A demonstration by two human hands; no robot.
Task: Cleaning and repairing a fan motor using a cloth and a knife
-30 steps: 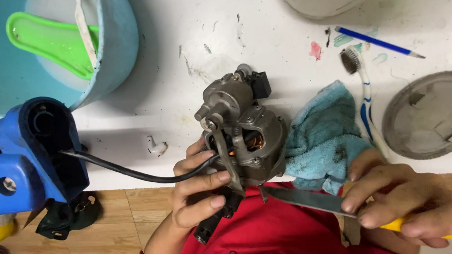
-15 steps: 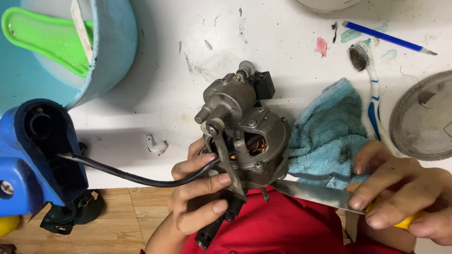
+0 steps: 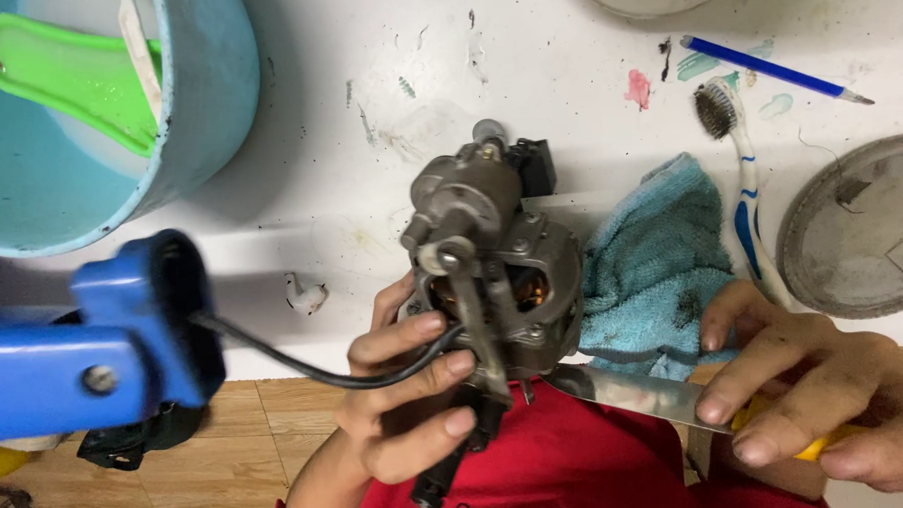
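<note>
Grey, greasy metal fills the middle of my view: a small electric motor (image 3: 496, 276) with copper windings showing through its frame, which I hold up at the near edge of the white bench (image 3: 356, 130). My left hand (image 3: 407, 393) is clenched around its lower part from below, the fingers curled across the front, and a black cable (image 3: 318, 365) runs under those fingers and off to a blue plastic housing (image 3: 88, 341) at the bench's near left corner. My right hand (image 3: 817, 397) grips a knife (image 3: 637, 393) by its yellow handle, the forefinger pressed along the flat steel blade; the blade's tip lies against the bottom of the motor. Just right of the motor, a crumpled light-blue cloth (image 3: 661, 261) rests on the bench, touching my right fingers. Beyond it lie a blue-and-white toothbrush (image 3: 739, 174) with dirty bristles and, towards the far right corner, a blue pencil (image 3: 768, 70). A round grey lid (image 3: 863, 228) sits at the right edge. At the far left corner stands a blue bucket (image 3: 202, 95) with a green scoop (image 3: 67, 75) inside.
</note>
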